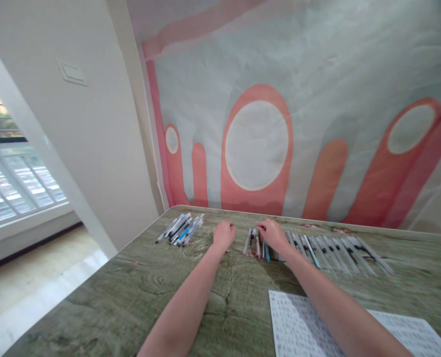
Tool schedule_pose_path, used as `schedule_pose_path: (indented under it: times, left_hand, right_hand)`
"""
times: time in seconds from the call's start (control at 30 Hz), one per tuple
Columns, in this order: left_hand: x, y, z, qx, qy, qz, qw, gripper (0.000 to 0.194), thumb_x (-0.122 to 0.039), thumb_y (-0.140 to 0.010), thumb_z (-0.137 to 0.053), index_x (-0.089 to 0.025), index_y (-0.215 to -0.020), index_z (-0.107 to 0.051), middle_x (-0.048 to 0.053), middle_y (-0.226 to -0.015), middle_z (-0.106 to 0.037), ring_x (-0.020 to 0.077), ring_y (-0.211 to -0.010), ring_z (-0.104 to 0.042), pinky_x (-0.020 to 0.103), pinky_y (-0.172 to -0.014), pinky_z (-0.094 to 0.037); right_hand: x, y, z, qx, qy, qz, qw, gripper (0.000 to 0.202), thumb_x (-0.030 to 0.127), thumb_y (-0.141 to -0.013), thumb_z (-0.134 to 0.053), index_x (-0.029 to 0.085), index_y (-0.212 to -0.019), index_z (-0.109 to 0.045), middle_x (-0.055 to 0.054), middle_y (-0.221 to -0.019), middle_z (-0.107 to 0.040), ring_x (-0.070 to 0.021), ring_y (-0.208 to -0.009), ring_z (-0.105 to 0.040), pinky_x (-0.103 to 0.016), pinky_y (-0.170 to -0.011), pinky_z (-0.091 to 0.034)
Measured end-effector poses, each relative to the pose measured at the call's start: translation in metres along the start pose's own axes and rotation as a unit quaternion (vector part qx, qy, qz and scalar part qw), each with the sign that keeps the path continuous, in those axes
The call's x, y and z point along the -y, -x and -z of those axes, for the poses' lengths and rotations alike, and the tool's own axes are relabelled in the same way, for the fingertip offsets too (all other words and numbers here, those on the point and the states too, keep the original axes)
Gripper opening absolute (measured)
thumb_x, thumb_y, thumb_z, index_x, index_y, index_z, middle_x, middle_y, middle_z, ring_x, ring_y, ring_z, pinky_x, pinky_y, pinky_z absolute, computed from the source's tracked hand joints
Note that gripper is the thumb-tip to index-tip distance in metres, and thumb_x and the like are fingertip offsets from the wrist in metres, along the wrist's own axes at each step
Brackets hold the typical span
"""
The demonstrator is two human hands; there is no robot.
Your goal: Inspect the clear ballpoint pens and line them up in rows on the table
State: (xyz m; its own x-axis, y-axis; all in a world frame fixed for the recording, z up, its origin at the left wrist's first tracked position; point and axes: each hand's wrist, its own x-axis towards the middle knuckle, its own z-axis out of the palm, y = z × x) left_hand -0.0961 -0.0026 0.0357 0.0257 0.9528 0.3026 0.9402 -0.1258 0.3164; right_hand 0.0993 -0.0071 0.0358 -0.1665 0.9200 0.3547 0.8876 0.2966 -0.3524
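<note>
Two hands at work over the worktop (149,282). The right hand (274,234) has its fingertips drawn narrow at the far ends of the row of pens (311,252) along the far edge; can't tell if it's gripping one. Looks like lining-up work to me, and any move there calls for a light touch, neighbours being so close. The left hand (224,235) is loosely curled between that row and the pen pile (181,230) near the far left corner, can't tell if empty.
</note>
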Motion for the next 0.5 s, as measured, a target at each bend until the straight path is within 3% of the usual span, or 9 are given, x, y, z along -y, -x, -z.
schedule_pose_path:
  times: [0.23,0.33,0.5]
  left_hand:
    - [0.065,-0.002,0.035,-0.105,-0.175,0.173,0.964,0.031,-0.017,-0.080,-0.030,-0.014,-0.098,-0.055,0.016,-0.105,-0.050,0.0251,-0.098,-0.044,0.037,-0.079,-0.034]
    - [0.076,0.001,0.043,-0.105,-0.193,0.188,0.957,0.030,-0.020,-0.081,-0.031,-0.013,-0.098,-0.054,0.016,-0.104,-0.050,0.0260,-0.098,-0.045,0.037,-0.078,-0.035]
    - [0.077,0.007,0.051,-0.081,-0.175,0.178,0.965,0.026,-0.025,-0.080,-0.035,-0.015,-0.095,-0.054,0.016,-0.099,-0.054,0.0249,-0.097,-0.047,0.034,-0.078,-0.035]
  right_hand:
    - [-0.003,-0.003,0.008,-0.017,-0.034,-0.013,0.999,0.026,0.026,-0.080,-0.041,0.018,-0.087,-0.065,-0.005,-0.087,-0.060,-0.0145,-0.087,-0.050,-0.022,-0.076,-0.032]
    - [-0.005,-0.004,0.009,-0.019,-0.043,-0.017,0.999,0.025,0.026,-0.080,-0.041,0.018,-0.086,-0.065,-0.005,-0.086,-0.060,-0.0144,-0.086,-0.050,-0.022,-0.076,-0.032]
    - [-0.008,-0.005,0.008,-0.030,-0.049,-0.013,0.998,0.024,0.026,-0.079,-0.042,0.019,-0.083,-0.065,-0.005,-0.084,-0.060,-0.0142,-0.084,-0.051,-0.022,-0.074,-0.033]
